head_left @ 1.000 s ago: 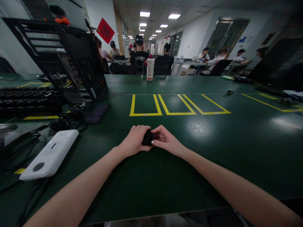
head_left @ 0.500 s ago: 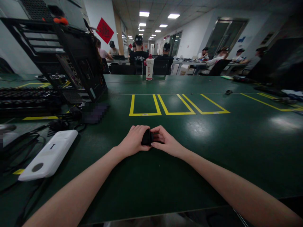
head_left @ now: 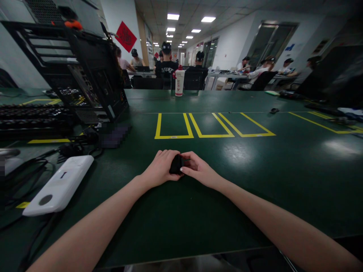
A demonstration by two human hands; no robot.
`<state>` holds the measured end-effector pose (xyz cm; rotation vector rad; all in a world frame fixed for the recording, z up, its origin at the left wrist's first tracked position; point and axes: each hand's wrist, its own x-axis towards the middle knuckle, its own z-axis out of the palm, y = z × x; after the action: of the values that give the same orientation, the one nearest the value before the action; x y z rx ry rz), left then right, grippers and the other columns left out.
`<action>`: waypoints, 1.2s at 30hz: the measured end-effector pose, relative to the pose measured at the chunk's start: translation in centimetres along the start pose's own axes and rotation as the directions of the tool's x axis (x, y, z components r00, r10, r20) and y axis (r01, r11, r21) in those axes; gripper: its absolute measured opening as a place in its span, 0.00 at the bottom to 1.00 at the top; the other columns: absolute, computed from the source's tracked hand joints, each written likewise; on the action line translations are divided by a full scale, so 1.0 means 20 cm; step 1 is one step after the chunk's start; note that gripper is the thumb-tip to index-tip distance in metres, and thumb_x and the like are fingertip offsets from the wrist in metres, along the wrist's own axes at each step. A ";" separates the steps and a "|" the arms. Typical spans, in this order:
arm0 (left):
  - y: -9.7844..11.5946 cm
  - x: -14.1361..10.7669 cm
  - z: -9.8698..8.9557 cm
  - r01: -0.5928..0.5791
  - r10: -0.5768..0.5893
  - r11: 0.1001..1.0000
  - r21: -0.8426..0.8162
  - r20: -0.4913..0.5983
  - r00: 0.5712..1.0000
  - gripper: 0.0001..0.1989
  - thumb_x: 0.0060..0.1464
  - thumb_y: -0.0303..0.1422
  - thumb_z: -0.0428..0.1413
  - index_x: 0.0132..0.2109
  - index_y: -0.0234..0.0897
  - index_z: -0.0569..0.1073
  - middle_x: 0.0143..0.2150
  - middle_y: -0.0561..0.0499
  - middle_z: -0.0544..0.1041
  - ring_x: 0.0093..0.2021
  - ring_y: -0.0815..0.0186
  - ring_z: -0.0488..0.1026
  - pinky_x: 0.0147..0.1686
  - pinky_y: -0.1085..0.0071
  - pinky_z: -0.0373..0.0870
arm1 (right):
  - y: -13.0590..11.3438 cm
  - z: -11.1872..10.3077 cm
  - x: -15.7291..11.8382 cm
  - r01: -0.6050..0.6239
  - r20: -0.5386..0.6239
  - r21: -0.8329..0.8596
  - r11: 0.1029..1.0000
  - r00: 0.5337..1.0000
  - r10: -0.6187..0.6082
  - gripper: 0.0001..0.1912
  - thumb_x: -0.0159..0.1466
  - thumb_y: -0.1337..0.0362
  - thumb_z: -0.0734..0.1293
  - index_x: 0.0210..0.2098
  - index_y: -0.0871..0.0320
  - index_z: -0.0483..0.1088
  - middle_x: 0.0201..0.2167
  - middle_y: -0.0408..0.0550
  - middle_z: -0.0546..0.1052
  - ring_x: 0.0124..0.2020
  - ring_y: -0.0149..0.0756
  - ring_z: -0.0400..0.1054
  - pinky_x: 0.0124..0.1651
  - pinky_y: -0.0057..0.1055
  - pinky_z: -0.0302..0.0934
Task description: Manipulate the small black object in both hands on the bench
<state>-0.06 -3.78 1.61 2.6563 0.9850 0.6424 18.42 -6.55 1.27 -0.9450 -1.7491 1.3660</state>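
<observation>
Fingers of the left hand (head_left: pixel 158 169) clasp a small boxy black object (head_left: pixel 176 165) at twelve o'clock, above the green tabletop (head_left: pixel 184 226); the right hand (head_left: pixel 200 170) grips its three-o'clock edge.

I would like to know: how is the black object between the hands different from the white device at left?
The black object shows only dark surfaces; the white device is pale with a round dark spot. The black object looks smaller than the long white device. The black object is gripped by the left hand, with the right hand touching it; the white device lies on the green table, untouched.
</observation>
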 end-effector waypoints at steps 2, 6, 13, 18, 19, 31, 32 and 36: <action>-0.01 0.00 0.01 0.000 0.001 1.000 0.016 -0.022 1.000 0.28 0.43 0.37 0.59 0.50 0.36 0.58 0.45 0.46 0.68 0.44 0.57 0.65 0.42 0.62 0.59 | -0.01 0.01 0.00 0.005 -0.009 -0.013 1.000 1.000 -0.005 0.17 0.57 0.68 0.64 0.46 0.55 0.58 0.45 0.47 0.65 0.47 0.36 0.64 0.51 0.40 0.61; -0.02 0.00 0.03 -0.008 0.009 0.999 0.031 -0.040 0.999 0.29 0.41 0.36 0.60 0.50 0.36 0.58 0.43 0.47 0.68 0.43 0.58 0.66 0.41 0.63 0.59 | -0.01 0.01 -0.01 0.042 -0.055 -0.062 0.997 0.997 -0.045 0.18 0.55 0.71 0.64 0.44 0.54 0.58 0.45 0.46 0.65 0.49 0.36 0.62 0.52 0.41 0.59; -0.02 0.01 0.04 -0.002 0.004 0.999 0.036 -0.058 0.998 0.29 0.42 0.40 0.59 0.49 0.37 0.58 0.43 0.46 0.68 0.42 0.57 0.66 0.40 0.63 0.58 | 0.05 -0.05 0.01 0.001 -0.174 0.025 1.000 0.985 0.003 0.18 0.51 0.70 0.68 0.39 0.56 0.59 0.40 0.45 0.66 0.43 0.35 0.66 0.47 0.40 0.62; -0.01 0.00 0.03 -0.005 0.007 0.999 0.033 -0.051 0.999 0.28 0.42 0.39 0.59 0.49 0.37 0.58 0.43 0.47 0.68 0.42 0.58 0.66 0.40 0.63 0.59 | 0.04 -0.02 0.04 -0.016 -0.079 0.087 0.996 0.997 0.023 0.18 0.51 0.66 0.69 0.41 0.57 0.63 0.41 0.46 0.70 0.44 0.36 0.66 0.51 0.41 0.59; 0.00 0.00 0.02 -0.007 0.008 0.999 0.035 -0.045 0.999 0.28 0.43 0.39 0.58 0.49 0.36 0.58 0.43 0.46 0.68 0.42 0.58 0.66 0.40 0.63 0.59 | 0.04 -0.02 0.05 -0.024 -0.087 0.062 0.998 0.996 0.030 0.18 0.51 0.66 0.69 0.40 0.57 0.65 0.41 0.46 0.70 0.44 0.36 0.66 0.51 0.42 0.59; 0.01 0.00 0.04 -0.008 0.011 0.998 0.056 -0.051 0.999 0.28 0.43 0.38 0.58 0.50 0.34 0.57 0.44 0.45 0.68 0.43 0.58 0.65 0.41 0.63 0.60 | 0.01 0.05 0.01 -0.073 -0.141 -0.028 0.997 0.988 0.069 0.12 0.57 0.62 0.64 0.41 0.56 0.63 0.39 0.46 0.70 0.43 0.36 0.66 0.46 0.38 0.62; 0.00 0.00 0.04 -0.008 0.011 0.998 0.056 -0.052 0.999 0.28 0.43 0.38 0.58 0.50 0.34 0.57 0.44 0.45 0.68 0.43 0.58 0.65 0.41 0.63 0.60 | 0.00 0.06 -0.01 -0.049 -0.157 -0.090 0.995 0.987 0.034 0.11 0.59 0.62 0.62 0.41 0.55 0.63 0.39 0.45 0.69 0.42 0.35 0.66 0.45 0.37 0.62; 0.00 0.00 0.04 -0.010 0.013 0.999 0.041 -0.055 0.998 0.28 0.43 0.39 0.58 0.50 0.35 0.57 0.44 0.46 0.68 0.43 0.59 0.65 0.41 0.63 0.59 | -0.01 0.09 -0.02 -0.017 -0.212 -0.283 0.959 0.976 -0.045 0.09 0.63 0.59 0.55 0.41 0.54 0.61 0.35 0.44 0.68 0.35 0.34 0.66 0.37 0.34 0.63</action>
<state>0.36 -3.84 0.84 2.6950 1.0088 0.7095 17.01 -7.83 0.98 -1.1869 -1.8059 0.9745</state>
